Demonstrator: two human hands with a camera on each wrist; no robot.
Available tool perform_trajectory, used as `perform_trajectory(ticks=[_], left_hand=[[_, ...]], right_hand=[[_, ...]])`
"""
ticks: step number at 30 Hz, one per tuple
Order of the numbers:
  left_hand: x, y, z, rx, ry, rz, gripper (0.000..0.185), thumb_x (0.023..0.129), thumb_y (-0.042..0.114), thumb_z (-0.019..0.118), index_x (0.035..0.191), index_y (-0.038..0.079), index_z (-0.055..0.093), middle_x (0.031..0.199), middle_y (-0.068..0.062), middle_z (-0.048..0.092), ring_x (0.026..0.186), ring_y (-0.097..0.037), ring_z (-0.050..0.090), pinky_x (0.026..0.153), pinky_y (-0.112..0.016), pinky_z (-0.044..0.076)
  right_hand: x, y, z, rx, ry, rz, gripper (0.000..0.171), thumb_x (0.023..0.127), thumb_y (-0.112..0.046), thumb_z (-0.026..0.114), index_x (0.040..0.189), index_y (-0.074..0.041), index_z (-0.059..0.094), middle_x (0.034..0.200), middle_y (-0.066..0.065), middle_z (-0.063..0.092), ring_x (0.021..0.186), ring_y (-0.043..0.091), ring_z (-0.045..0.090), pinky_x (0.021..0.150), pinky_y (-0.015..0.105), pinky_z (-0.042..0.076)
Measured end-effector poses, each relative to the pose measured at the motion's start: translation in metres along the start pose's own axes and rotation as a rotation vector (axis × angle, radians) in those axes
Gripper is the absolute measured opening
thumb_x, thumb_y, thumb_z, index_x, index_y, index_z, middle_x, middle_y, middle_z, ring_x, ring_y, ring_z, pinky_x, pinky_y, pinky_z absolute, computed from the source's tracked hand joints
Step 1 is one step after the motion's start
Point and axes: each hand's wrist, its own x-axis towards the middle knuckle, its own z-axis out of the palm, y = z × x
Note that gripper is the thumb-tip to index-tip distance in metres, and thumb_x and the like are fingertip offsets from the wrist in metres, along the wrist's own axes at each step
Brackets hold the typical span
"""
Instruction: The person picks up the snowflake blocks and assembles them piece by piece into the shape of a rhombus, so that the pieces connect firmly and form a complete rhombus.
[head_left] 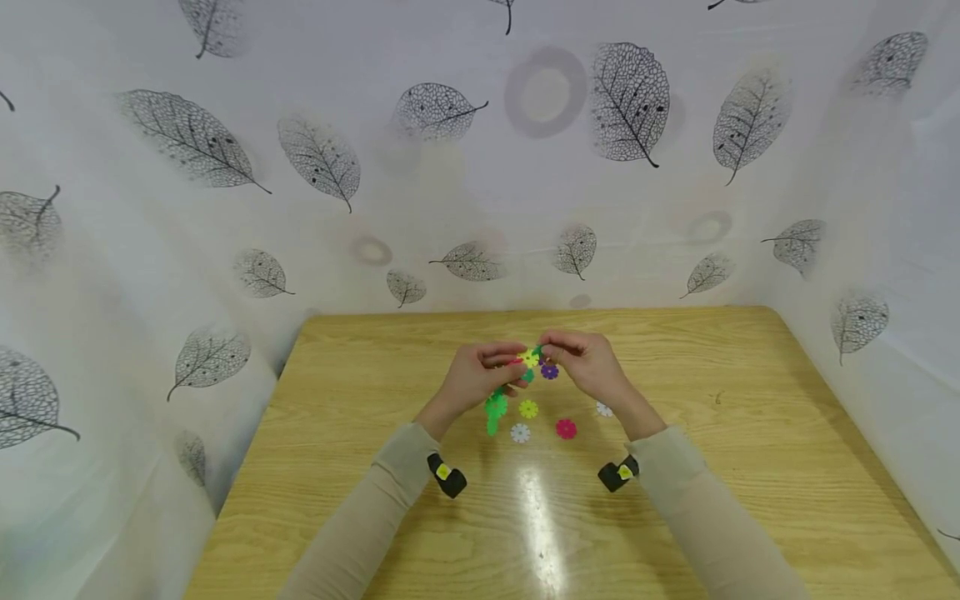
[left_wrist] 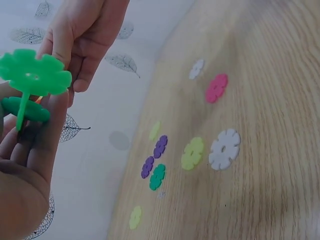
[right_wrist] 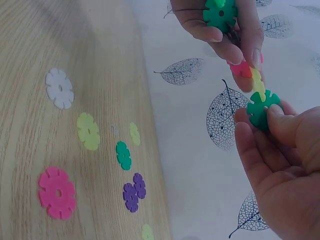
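Both hands raised over far half of bench [head_left: 720,500], near middle of far edge. Left hand [head_left: 482,375] holds a chain of joined flower-shaped discs, fingers curled round it: bright green disc [left_wrist: 35,75] sticks out at one end, dark green disc [right_wrist: 220,15] next to it, pink disc [right_wrist: 240,68] and yellow disc [right_wrist: 258,86] toward the other hand. Right hand [head_left: 592,367] pinches a green disc [right_wrist: 263,111] between thumb and fingers, its rim against the yellow one; can't tell how deep the slots meet.

Loose discs lie flat on bench below, between the hands and the near edge or under them. White disc [head_left: 520,432] and hot-pink disc [head_left: 566,428] are nearest the near edge, pink toward right edge. Pale yellow disc [head_left: 528,408] just beyond the white. Second white disc [head_left: 604,409] toward right edge, partly behind right forearm. Two purple discs [right_wrist: 131,197] close together toward far edge, teal disc [right_wrist: 123,155] near them. Leaf-print cloth [head_left: 480,192] hangs behind far edge.
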Motion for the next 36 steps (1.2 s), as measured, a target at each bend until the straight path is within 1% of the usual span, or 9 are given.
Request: perform_trajectory(ticks=[3, 6, 10, 13, 18, 24, 26, 32, 36], left_hand=[[0.0, -0.001, 0.0, -0.016, 0.002, 0.002, 0.033, 0.092, 0.01, 0.072, 0.124, 0.002, 0.067, 0.099, -0.016, 0.075, 0.089, -0.046, 0.071, 0.072, -0.048, 0.062], [0.001, -0.002, 0.0, -0.021, 0.006, 0.0, 0.033, 0.092, 0.009, 0.072, 0.124, 0.002, 0.067, 0.098, -0.015, 0.076, 0.084, -0.037, 0.074, 0.071, -0.045, 0.062], [0.001, -0.003, -0.001, -0.002, 0.006, 0.005, 0.032, 0.092, 0.011, 0.072, 0.122, 0.003, 0.068, 0.097, -0.015, 0.076, 0.084, -0.04, 0.073, 0.073, -0.053, 0.06], [0.001, -0.003, 0.0, 0.028, 0.013, 0.01, 0.032, 0.091, 0.013, 0.073, 0.122, 0.005, 0.069, 0.101, -0.017, 0.075, 0.085, -0.042, 0.072, 0.07, -0.055, 0.06], [0.0, -0.002, 0.002, 0.055, 0.019, 0.025, 0.034, 0.092, 0.013, 0.073, 0.125, 0.007, 0.068, 0.109, -0.021, 0.072, 0.076, -0.028, 0.075, 0.061, -0.041, 0.063], [-0.002, 0.0, 0.005, 0.078, 0.01, 0.044, 0.032, 0.094, 0.012, 0.07, 0.126, 0.006, 0.067, 0.108, -0.027, 0.069, 0.076, -0.03, 0.074, 0.06, -0.04, 0.062], [-0.002, 0.001, 0.005, 0.082, 0.015, 0.053, 0.031, 0.094, 0.015, 0.071, 0.124, 0.009, 0.069, 0.104, -0.025, 0.069, 0.075, -0.029, 0.074, 0.06, -0.04, 0.062], [-0.002, 0.0, 0.005, 0.095, 0.028, 0.066, 0.03, 0.094, 0.018, 0.071, 0.123, 0.01, 0.069, 0.104, -0.015, 0.07, 0.079, -0.034, 0.074, 0.056, -0.04, 0.062], [-0.002, -0.001, 0.004, 0.096, 0.024, 0.067, 0.031, 0.095, 0.018, 0.07, 0.125, 0.009, 0.068, 0.115, -0.021, 0.069, 0.084, -0.041, 0.072, 0.056, -0.038, 0.062]], right_hand=[[0.001, 0.001, 0.003, -0.002, 0.021, -0.002, 0.019, 0.098, -0.017, 0.064, 0.108, -0.006, 0.075, 0.093, 0.02, 0.072, 0.071, 0.012, 0.06, 0.059, 0.023, 0.051], [0.001, 0.002, 0.004, 0.007, 0.02, 0.005, 0.02, 0.098, -0.018, 0.063, 0.108, -0.004, 0.075, 0.092, 0.02, 0.073, 0.073, 0.021, 0.065, 0.059, 0.023, 0.051], [-0.001, 0.002, 0.003, 0.019, 0.011, 0.022, 0.022, 0.099, -0.019, 0.062, 0.11, -0.004, 0.074, 0.096, 0.018, 0.074, 0.081, 0.029, 0.069, 0.063, 0.023, 0.054], [-0.002, 0.002, 0.001, 0.021, -0.001, 0.011, 0.02, 0.099, -0.02, 0.062, 0.108, -0.008, 0.074, 0.095, 0.017, 0.073, 0.079, 0.021, 0.067, 0.064, 0.025, 0.054], [-0.003, 0.002, 0.0, 0.022, -0.02, -0.009, 0.016, 0.1, -0.021, 0.062, 0.104, -0.013, 0.075, 0.086, 0.008, 0.072, 0.074, 0.014, 0.063, 0.063, 0.027, 0.053], [-0.009, -0.027, -0.001, 0.036, -0.056, -0.016, 0.016, 0.1, -0.008, 0.059, 0.103, -0.001, 0.072, 0.084, 0.015, 0.07, 0.072, 0.015, 0.062, 0.064, 0.028, 0.053], [-0.008, -0.026, 0.001, 0.044, -0.064, -0.027, 0.016, 0.1, -0.007, 0.058, 0.103, 0.001, 0.072, 0.084, 0.016, 0.07, 0.072, 0.016, 0.063, 0.065, 0.028, 0.054], [-0.003, -0.002, 0.005, 0.095, -0.058, 0.004, 0.018, 0.1, -0.012, 0.059, 0.109, -0.004, 0.073, 0.1, 0.021, 0.073, 0.081, 0.014, 0.07, 0.073, 0.029, 0.059], [-0.004, -0.001, 0.007, 0.129, -0.051, 0.024, 0.019, 0.099, -0.011, 0.061, 0.113, -0.006, 0.073, 0.118, 0.019, 0.07, 0.094, 0.029, 0.073, 0.078, 0.031, 0.061]])
